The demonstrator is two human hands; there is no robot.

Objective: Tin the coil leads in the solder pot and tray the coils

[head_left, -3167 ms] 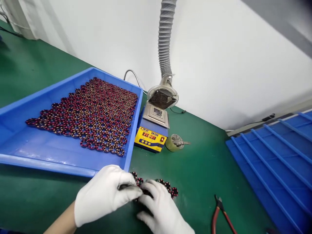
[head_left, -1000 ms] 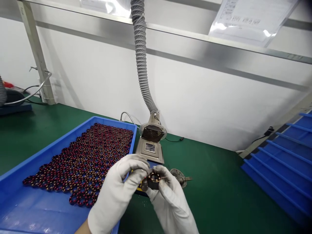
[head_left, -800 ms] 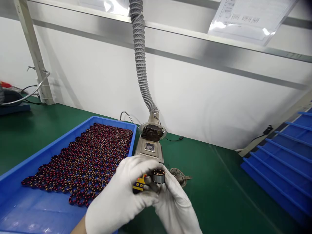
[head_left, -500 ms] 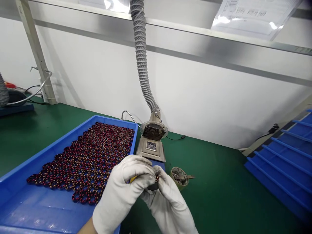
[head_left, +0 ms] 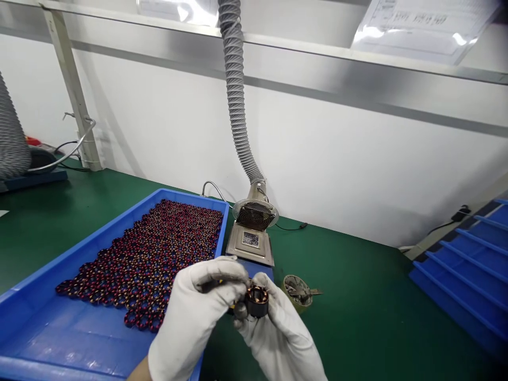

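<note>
Both my hands wear white gloves and meet low in the middle of the view. My right hand [head_left: 281, 336] cradles a small round wound stator [head_left: 256, 301], dark with copper coils, between thumb and fingers. My left hand [head_left: 196, 317] curls over from the left, its fingertips pinching at the stator's side. Behind and left lies a blue tray [head_left: 51, 338] holding several rows of red-and-copper stators [head_left: 154, 254].
A solder pot unit [head_left: 251, 247] stands behind my hands under a grey fume hose [head_left: 238, 100] with a round intake. A small tin [head_left: 297, 290] sits to its right. A ribbed blue tray [head_left: 464, 270] lies at the far right on the green mat [head_left: 357, 317].
My hands lifted from the mat, where loose stators lay, and brought one stator up. Over the last second they turned it between the fingers; the view shifted slightly.
</note>
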